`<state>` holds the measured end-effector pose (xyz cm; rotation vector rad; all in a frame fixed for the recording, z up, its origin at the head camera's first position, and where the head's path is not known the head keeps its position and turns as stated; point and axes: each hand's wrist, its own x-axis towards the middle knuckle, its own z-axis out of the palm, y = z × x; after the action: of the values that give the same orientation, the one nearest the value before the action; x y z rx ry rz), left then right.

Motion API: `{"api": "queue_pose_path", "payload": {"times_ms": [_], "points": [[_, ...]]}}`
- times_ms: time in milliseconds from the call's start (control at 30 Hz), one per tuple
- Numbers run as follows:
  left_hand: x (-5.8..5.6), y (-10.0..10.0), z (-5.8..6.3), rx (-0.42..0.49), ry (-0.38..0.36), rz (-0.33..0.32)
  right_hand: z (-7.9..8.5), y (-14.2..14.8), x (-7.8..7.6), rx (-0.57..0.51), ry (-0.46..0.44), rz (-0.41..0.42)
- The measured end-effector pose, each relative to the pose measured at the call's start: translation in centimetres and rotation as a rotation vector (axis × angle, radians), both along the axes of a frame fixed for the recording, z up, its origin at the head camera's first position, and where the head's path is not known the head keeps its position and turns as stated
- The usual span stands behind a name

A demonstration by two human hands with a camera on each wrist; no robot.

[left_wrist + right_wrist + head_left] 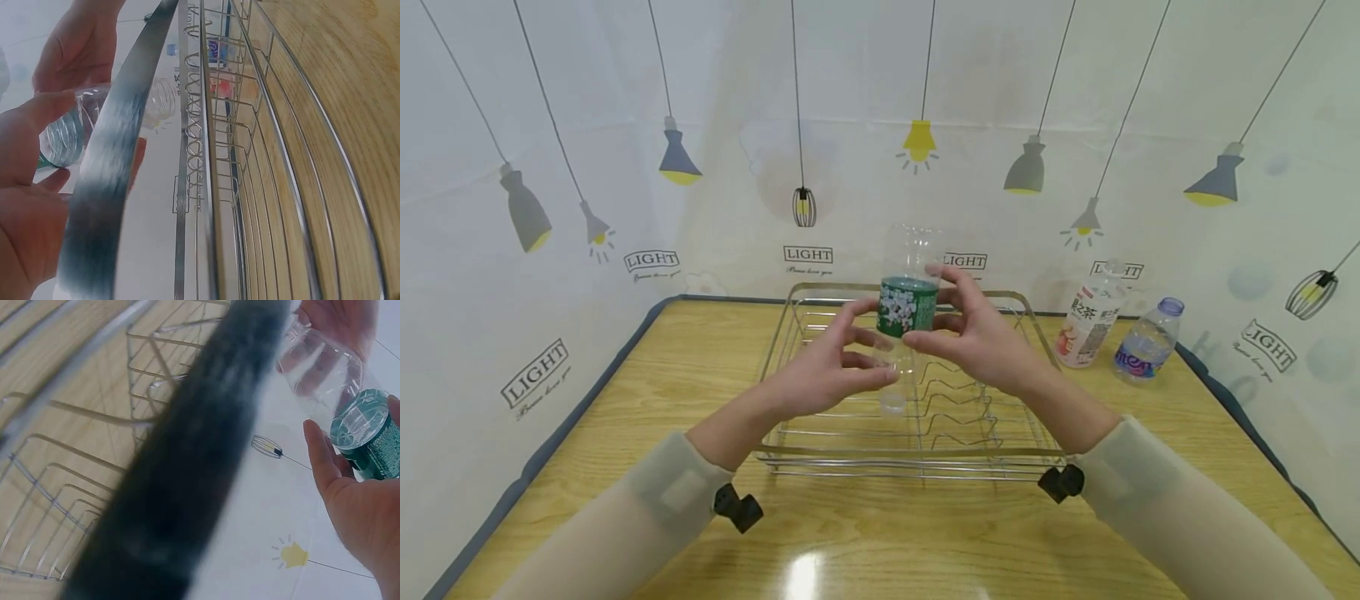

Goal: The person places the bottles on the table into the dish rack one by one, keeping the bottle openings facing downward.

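Observation:
A clear plastic bottle [907, 307] with a green, flower-printed label is held upside down over a wire dish rack [842, 451], its neck pointing down. My right hand [988, 337] grips it round the label, thumb in front and fingers on the far side. Lower down, my left hand [820, 367] holds the clear part toward the neck. From the left wrist the bottle [65, 134] shows between both hands, partly hidden by the rack's flat metal rim [106, 175]. In the right wrist view, the left hand's fingers show through the clear plastic.
Right of the rack, a bottle with a white and pink label [1084, 325] and a smaller bottle with a purple label [1146, 343] stand on the wooden table [647, 375]. Behind hangs a white cloth [865, 167] printed with lamps. Wavy wire dividers [958, 408] fill the rack's right half.

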<state>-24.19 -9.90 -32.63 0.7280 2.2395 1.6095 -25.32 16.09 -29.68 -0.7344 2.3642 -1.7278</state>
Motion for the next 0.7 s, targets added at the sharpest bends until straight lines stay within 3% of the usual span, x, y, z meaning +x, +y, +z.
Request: {"api": "queue_pose_path", "payload": {"times_ms": [300,467,700], "points": [[-0.1,-3.4,-1.0,-0.082,0.085,-0.02,2.2,0.2,-0.2,-0.004,0.056,-0.034],[0.7,-6.3,-1.6,-0.121,0.126,0.049,3.6,0.2,-0.7,-0.018,0.066,-0.05],[2.3,-10.0,-1.6,-0.132,0.192,0.195,4.3,-0.6,-2.4,-0.023,0.089,-0.09]]}}
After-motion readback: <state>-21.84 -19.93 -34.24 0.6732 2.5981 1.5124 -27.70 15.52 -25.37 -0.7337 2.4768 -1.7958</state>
